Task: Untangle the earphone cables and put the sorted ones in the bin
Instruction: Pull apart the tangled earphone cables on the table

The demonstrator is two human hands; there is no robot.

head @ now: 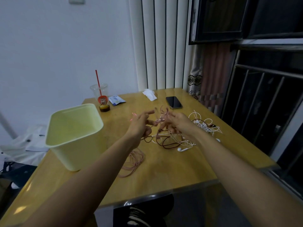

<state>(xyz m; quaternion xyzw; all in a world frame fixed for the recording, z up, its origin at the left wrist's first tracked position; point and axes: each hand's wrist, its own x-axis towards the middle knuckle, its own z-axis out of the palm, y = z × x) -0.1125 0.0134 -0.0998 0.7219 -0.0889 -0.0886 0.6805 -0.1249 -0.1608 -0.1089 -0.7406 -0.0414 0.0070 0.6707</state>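
the pink earphone cable [157, 120] is up off the table, bunched in small loops between my two hands above the middle of the wooden table [164, 176]. my left hand [140, 124] has its upper fingers spread and fairly straight, while the lower fingers curl in and pinch the cable. motion blur keeps me from telling exactly which fingers touch it. my right hand [176, 122] faces it, fingers curled round the same knot of loops, with a few pink loops standing up above the knuckles.

from the knot the cable drops under my left wrist to a loose pink coil [134, 161] lying on the table near the front edge. just beneath and beyond my hands lies the rest of the tangle: a dark brown cable [165, 142] looping through white cables, with a white earbud [183, 149] at its near side. a second heap of white cables [205, 124] sits to the right, near the table's edge.

the pale yellow bin [77, 154] stands upright on the left part of the table, mouth open upward, well apart from the cables in my hands.

farther back i see a clear plastic cup [100, 95] with a red straw [98, 82], a blue packet [116, 100] just beside it, a crumpled tissue [150, 94], and a dark phone [173, 102] lying flat.
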